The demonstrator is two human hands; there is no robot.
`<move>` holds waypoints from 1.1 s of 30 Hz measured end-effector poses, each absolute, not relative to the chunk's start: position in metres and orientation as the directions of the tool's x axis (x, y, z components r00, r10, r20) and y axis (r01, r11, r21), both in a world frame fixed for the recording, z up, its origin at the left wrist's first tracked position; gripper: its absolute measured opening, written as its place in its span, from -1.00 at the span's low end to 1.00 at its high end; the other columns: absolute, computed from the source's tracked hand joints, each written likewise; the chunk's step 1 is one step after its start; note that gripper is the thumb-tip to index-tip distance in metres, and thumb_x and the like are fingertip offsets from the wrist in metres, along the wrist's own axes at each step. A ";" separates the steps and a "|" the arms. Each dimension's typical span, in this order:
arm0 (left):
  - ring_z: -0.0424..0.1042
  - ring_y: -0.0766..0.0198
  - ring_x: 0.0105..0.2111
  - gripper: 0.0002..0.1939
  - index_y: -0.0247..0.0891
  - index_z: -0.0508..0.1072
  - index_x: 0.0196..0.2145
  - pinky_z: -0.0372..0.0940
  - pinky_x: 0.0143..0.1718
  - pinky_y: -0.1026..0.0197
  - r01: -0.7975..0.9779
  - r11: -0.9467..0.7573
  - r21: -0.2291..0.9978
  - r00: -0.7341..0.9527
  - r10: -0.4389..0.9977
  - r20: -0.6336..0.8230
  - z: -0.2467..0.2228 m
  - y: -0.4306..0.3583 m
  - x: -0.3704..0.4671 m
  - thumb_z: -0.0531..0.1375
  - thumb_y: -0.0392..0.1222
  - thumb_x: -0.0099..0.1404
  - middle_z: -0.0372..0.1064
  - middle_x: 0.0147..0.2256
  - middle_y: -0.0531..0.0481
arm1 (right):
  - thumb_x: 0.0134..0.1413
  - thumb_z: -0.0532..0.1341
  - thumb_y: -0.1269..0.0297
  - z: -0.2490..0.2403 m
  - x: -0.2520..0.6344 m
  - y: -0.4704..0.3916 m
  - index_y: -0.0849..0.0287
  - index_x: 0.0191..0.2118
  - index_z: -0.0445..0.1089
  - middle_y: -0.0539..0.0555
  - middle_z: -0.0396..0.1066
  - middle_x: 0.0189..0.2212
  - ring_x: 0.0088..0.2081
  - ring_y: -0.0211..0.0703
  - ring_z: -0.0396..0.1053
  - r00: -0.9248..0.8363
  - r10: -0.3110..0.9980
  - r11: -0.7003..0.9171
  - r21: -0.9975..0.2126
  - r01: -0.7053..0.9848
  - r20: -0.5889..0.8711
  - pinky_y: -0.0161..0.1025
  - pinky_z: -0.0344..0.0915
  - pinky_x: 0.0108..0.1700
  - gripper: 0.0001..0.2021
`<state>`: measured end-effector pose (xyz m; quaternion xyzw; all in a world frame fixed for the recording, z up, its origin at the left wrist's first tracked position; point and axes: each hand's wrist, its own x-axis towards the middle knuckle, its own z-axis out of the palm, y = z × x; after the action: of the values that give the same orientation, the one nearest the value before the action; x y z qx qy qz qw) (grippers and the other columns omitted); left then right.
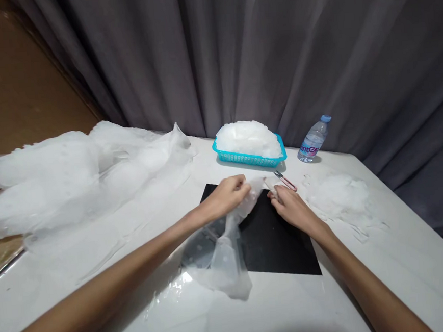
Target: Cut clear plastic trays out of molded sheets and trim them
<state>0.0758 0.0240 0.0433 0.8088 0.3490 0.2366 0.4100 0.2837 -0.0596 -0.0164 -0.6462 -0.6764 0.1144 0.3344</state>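
A translucent white plastic sheet (228, 257), crumpled and filmy, hangs from my left hand (231, 192), whose fingers are closed on its upper part. Its lower end trails over a black mat (281, 243) and onto the white table in front. To the right, my right hand (290, 204) is closed in a pinch on a narrow white end that looks like part of the same sheet, stretched between both hands. Just beyond the right fingers lie small pink-handled thread snips (286, 181), untouched.
A turquoise basket (249, 158) heaped with white pieces stands at the back. A water bottle (312, 141) is right of it. Thin white scraps (341, 197) lie right, and a large pile of plastic film (68, 173) covers the left. Cardboard (17, 64) and a grey curtain (235, 47) stand behind.
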 end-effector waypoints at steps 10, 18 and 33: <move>0.50 0.22 -0.37 -0.82 -0.23 0.31 -0.32 0.48 -0.30 0.19 -0.088 0.137 0.987 0.521 0.850 -0.071 0.016 0.025 0.045 0.22 -0.15 0.15 0.40 -0.39 -0.01 | 0.41 -0.03 -0.11 0.015 0.269 -0.061 0.13 -0.13 0.41 0.17 0.54 -0.16 -0.11 0.03 0.47 0.297 0.905 0.089 -0.819 0.566 0.303 -0.09 0.35 -0.02 -0.56; 0.44 0.20 -0.13 -0.71 -0.15 0.26 -0.20 0.43 -0.08 0.13 -0.008 -0.137 0.991 0.667 0.737 0.107 0.003 0.044 0.029 0.29 -0.13 0.21 0.39 -0.12 0.02 | 0.25 0.25 -0.06 0.011 0.265 -0.081 0.06 -0.22 0.35 0.04 0.51 -0.25 -0.18 0.02 0.50 0.139 0.990 -0.097 -0.628 0.772 0.017 -0.16 0.28 -0.17 -0.72; -0.27 -0.25 0.49 -0.74 -0.18 0.27 -0.24 -0.06 0.42 -0.32 0.435 -0.708 0.556 0.626 0.682 0.378 -0.013 0.062 0.022 0.26 -0.22 0.15 0.04 0.38 -0.28 | 0.38 0.25 0.18 0.037 0.254 -0.117 0.04 -0.10 0.33 0.03 0.42 -0.09 -0.02 -0.05 0.35 -0.474 0.871 0.302 -0.620 0.724 -0.129 -0.15 0.32 0.01 -0.89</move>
<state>0.0222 0.0621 -0.0126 0.8767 0.3185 0.2924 0.2107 0.2537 -0.1171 0.0370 -0.4995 -0.7986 0.3151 0.1164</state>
